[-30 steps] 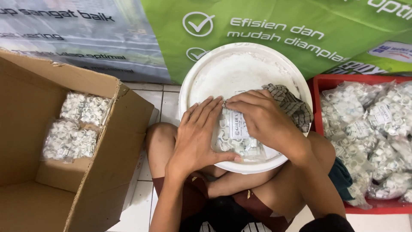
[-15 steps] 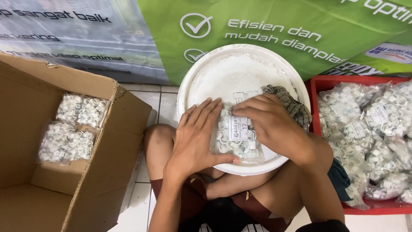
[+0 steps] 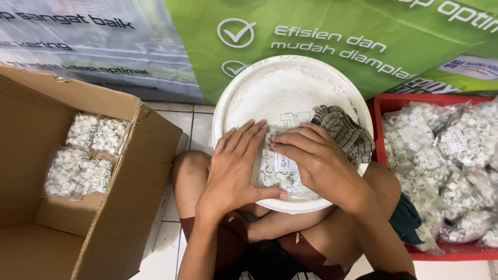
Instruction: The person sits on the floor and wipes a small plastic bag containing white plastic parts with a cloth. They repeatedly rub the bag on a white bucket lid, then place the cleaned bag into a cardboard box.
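Both hands, left hand (image 3: 233,168) and right hand (image 3: 316,158), lay flat, fingers open, pressing a clear bag of white clips (image 3: 277,168) between them (long axis toward the body) on the white lid (image 3: 270,93).

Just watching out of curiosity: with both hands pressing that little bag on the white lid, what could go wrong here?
1. The round white plastic lid seems to rest on the person's lap, so it might tip under pressure.
2. The clear plastic bag of small white clips, flattened by the left hand and right hand, could split and spill.
3. The striped grey cloth might slide off.
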